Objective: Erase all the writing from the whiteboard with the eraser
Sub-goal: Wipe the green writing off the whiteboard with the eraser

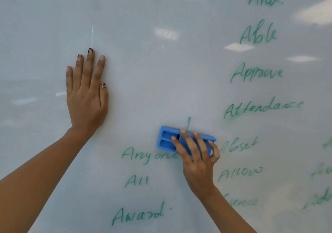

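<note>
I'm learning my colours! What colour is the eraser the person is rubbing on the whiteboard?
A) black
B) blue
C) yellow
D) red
B: the eraser that the right hand holds against the whiteboard is bright blue.

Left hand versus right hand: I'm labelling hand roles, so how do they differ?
The left hand lies flat, fingers straight, on bare whiteboard; the right hand curls its fingers round the blue eraser. The left hand sits higher, clear of writing; the right hand is among green words. Both point upward.
</note>
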